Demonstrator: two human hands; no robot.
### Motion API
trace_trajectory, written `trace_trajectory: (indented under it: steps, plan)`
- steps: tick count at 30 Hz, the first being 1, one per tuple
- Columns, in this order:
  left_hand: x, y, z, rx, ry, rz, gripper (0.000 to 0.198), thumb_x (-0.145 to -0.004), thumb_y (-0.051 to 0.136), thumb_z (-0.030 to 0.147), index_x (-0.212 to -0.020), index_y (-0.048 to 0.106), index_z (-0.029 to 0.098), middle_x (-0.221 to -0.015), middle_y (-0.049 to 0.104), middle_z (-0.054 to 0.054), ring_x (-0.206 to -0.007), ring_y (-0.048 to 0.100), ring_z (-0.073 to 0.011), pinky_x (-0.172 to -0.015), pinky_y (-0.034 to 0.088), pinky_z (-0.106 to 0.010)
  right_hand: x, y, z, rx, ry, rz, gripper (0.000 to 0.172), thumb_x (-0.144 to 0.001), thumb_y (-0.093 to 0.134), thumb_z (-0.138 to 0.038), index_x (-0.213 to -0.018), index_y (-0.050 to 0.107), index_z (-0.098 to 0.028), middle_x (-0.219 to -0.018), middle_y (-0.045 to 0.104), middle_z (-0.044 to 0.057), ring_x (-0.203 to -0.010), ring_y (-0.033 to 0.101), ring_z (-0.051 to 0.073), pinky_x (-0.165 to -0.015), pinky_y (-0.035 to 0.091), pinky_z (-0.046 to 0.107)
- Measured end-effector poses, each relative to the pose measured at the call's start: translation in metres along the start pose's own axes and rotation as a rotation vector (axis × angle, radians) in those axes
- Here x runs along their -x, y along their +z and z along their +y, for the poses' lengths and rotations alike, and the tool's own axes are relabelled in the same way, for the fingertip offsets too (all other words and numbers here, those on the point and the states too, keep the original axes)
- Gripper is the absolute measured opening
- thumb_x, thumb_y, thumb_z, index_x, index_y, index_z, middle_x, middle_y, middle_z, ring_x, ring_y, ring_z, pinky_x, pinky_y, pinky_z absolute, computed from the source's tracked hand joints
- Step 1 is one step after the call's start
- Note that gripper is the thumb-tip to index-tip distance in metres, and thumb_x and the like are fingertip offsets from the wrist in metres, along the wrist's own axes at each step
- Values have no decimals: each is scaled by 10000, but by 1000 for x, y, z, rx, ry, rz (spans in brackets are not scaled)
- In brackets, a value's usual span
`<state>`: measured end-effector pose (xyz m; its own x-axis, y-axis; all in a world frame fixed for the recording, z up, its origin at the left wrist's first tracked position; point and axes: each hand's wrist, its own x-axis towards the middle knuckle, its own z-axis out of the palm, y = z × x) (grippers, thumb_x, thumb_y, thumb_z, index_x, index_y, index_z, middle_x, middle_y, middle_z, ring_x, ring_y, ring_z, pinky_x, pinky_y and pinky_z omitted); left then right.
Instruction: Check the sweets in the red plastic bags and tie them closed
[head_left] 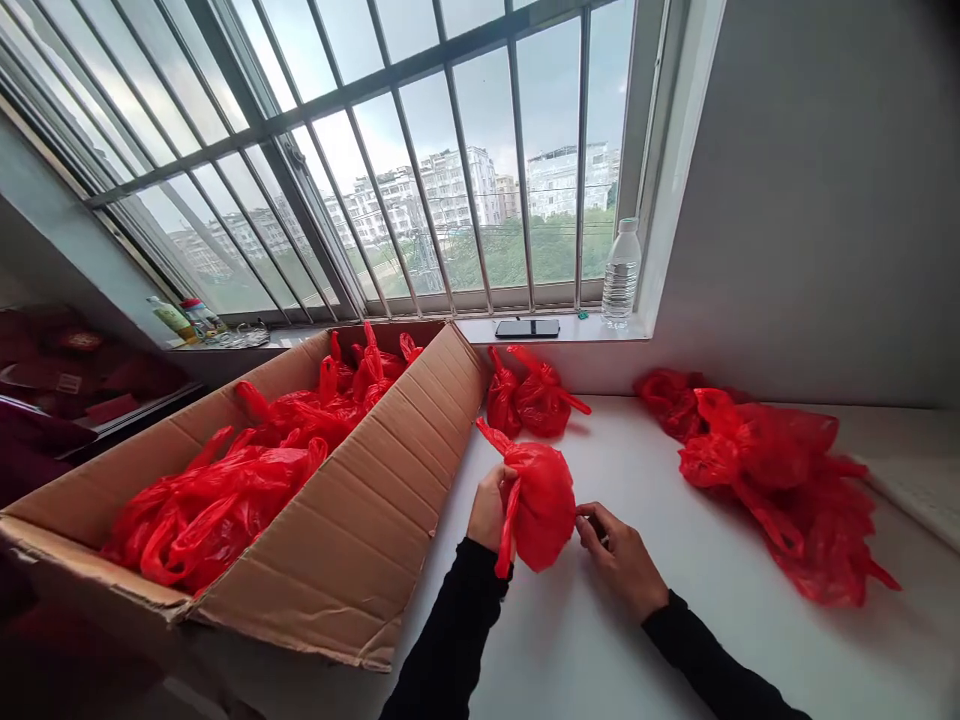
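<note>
A filled red plastic bag (545,505), rounded and gathered at its neck, is above the white table. My left hand (490,510) is closed around the gathered neck, and the bag's loose handles stick out above and below the fingers. At the bag's right side is my right hand (619,560), its thumb and fingers bent together with the tips at the bag's edge. Behind it, two knotted red bags (536,400) stand against the wall. A heap of crumpled red bags (787,480) lies to the right.
To the left, a long open cardboard box (352,540) holds several red bags (247,490). A phone (527,328) and a clear plastic bottle (622,275) are on the sill of the barred window. More bottles (176,320) stand at the sill's left end.
</note>
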<state>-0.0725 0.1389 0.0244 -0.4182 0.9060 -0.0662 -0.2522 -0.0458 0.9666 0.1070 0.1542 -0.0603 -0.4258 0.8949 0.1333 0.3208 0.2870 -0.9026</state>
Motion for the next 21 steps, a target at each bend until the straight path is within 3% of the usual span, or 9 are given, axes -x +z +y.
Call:
trace_trajectory:
  steps: [6, 9, 12, 16, 19, 21]
  plan:
    - [-97, 90, 11, -286, 138, -30, 339, -962, 629, 353, -1241, 612, 161, -1207, 660, -94, -997, 679, -221, -839, 592, -423, -1, 0, -3, -106, 45, 123, 448, -979, 392, -603, -1025, 619, -220, -726, 604, 11, -676, 607, 205, -612, 480, 322]
    - [-133, 115, 10, -486, 221, 2, 349, -960, 632, 342, -1261, 604, 169, -1244, 648, -100, -1041, 669, -234, -875, 581, -445, -5, 0, -3, -134, 51, 116, 425, -975, 402, -585, -988, 616, -219, -723, 609, 15, -690, 618, 211, -613, 478, 322]
    - [-142, 116, -6, -726, 292, 36, 350, -959, 632, 337, -1272, 603, 181, -1292, 627, -106, -1095, 649, -248, -920, 562, -470, -12, -1, -1, -183, 67, 130, 403, -989, 401, -553, -985, 610, -208, -727, 606, 15, -702, 616, 208, -617, 462, 315]
    - [-128, 95, -28, -1043, 389, -32, 321, -972, 610, 342, -1257, 615, 194, -1303, 626, -105, -1111, 642, -244, -943, 551, -471, -15, -5, -3, -200, 63, 187, 365, -1018, 392, -488, -1083, 601, -196, -765, 606, 10, -645, 562, 180, -608, 447, 310]
    - [-125, 78, -32, -1278, 412, -150, 316, -965, 622, 349, -1231, 625, 177, -1253, 649, -99, -1072, 659, -239, -917, 561, -463, -1, -9, -25, -131, -78, 297, 286, -1015, 433, -417, -1108, 601, -206, -945, 645, 55, -803, 594, 197, -732, 496, 341]
    - [-127, 69, -31, -1414, 409, -218, 330, -958, 633, 350, -1232, 622, 166, -1236, 654, -97, -1054, 665, -239, -900, 568, -461, 15, -10, -58, -88, -258, 311, 244, -1004, 476, -379, -1131, 612, -221, -1026, 647, 68, -978, 593, 217, -887, 493, 380]
